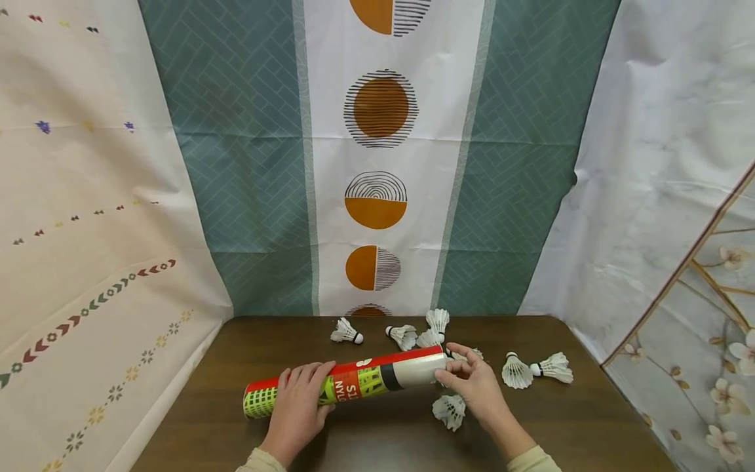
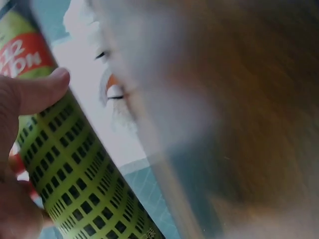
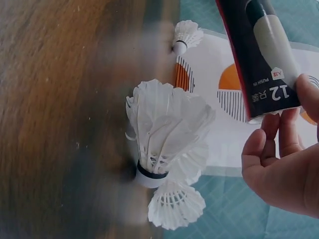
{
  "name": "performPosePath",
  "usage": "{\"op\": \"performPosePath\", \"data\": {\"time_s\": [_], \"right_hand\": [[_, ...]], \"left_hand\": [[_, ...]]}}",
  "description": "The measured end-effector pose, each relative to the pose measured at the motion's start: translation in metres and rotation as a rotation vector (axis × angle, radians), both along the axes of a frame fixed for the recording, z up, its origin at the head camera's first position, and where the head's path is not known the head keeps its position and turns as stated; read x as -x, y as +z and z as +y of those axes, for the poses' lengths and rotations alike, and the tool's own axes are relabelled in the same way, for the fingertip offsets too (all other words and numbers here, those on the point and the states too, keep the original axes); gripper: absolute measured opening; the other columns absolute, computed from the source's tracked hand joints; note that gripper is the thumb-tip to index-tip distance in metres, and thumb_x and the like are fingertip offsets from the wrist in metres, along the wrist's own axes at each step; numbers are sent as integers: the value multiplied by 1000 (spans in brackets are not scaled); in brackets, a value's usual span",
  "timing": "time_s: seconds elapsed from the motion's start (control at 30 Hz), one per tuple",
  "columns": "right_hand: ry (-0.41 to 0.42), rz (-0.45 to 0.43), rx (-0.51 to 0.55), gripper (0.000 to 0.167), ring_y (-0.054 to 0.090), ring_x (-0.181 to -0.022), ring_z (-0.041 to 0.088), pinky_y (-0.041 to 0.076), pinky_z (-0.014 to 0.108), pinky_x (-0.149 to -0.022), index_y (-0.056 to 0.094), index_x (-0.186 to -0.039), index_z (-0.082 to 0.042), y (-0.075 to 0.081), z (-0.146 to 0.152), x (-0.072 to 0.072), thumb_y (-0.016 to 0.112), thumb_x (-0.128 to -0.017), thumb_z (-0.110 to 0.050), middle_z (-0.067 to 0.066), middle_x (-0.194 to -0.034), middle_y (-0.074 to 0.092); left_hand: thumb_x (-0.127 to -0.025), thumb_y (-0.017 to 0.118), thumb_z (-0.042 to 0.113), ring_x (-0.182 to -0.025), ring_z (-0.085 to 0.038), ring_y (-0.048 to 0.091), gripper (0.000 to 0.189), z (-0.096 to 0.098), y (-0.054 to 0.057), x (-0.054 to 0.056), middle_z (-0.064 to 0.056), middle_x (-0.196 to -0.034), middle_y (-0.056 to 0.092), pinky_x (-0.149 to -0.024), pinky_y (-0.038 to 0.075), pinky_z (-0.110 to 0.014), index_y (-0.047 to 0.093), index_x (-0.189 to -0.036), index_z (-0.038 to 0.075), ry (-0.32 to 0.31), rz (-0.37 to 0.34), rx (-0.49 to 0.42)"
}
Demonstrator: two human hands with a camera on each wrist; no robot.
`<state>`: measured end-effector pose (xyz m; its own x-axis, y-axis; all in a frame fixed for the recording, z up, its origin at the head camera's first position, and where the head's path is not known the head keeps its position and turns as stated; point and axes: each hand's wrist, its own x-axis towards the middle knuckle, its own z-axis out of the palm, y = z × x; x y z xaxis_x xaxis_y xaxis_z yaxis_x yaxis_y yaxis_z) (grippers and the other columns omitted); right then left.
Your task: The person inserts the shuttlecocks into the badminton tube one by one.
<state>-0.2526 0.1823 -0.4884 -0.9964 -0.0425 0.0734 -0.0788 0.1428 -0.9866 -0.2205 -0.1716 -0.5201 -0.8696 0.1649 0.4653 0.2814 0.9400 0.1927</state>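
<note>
A long shuttlecock tube (image 1: pixel 354 385) with red, yellow-green and white printing lies at a slant above the tabletop, its right end higher. My left hand (image 1: pixel 299 406) grips it left of the middle; in the left wrist view the thumb (image 2: pixel 47 92) lies along its yellow-green grid print. At the tube's right end is my right hand (image 1: pixel 474 383), thumb on the side and bent fingers (image 3: pixel 286 132) at the end rim. A white shuttlecock (image 1: pixel 449 412) rests on the table just below this hand, and another one (image 1: pixel 474 354) is partly hidden behind its fingers.
The dark wooden table (image 1: pixel 194 406) carries more shuttlecocks: one (image 1: pixel 347 331) at the back, a cluster (image 1: pixel 433 331) behind the tube's right end, and a pair (image 1: pixel 533 369) at the right. Patterned cloths (image 1: pixel 383 196) hang behind and beside the table.
</note>
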Motion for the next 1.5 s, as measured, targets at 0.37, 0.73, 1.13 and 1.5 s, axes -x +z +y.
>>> {"op": "performPosePath", "data": {"time_s": [0.37, 0.73, 1.13, 1.5], "right_hand": [[193, 27, -4, 74, 67, -111, 9, 56, 20, -94, 28, -167, -6, -3, -4, -4, 68, -105, -11, 28, -132, 71], [150, 35, 0, 68, 65, -127, 20, 54, 18, -97, 32, -166, -8, -5, -12, -6, 66, -107, -14, 26, -140, 69], [59, -16, -177, 67, 79, -91, 34, 65, 41, -78, 31, -164, 0, -6, 0, -27, 63, -108, -16, 36, -147, 59], [-20, 48, -585, 86, 78, -109, 35, 62, 53, -94, 28, -164, 5, -13, 3, -26, 76, -100, -27, 27, -132, 73]], "left_hand": [[-65, 105, 24, -120, -35, 66, 87, 2, -2, -4, -8, -130, 71, -109, 46, -66, 64, -141, 20, 5, -68, -55], [-65, 104, 19, -124, -39, 64, 86, 7, -2, -9, -10, -132, 71, -114, 38, -76, 63, -141, 21, 47, -119, -108], [-66, 104, 22, -124, -40, 64, 85, -5, 0, -9, -12, -133, 71, -111, 39, -77, 64, -141, 19, 71, -133, -138], [-65, 104, 21, -124, -39, 64, 85, -8, -2, -7, -11, -133, 71, -112, 39, -76, 63, -141, 20, 63, -131, -147]]}}
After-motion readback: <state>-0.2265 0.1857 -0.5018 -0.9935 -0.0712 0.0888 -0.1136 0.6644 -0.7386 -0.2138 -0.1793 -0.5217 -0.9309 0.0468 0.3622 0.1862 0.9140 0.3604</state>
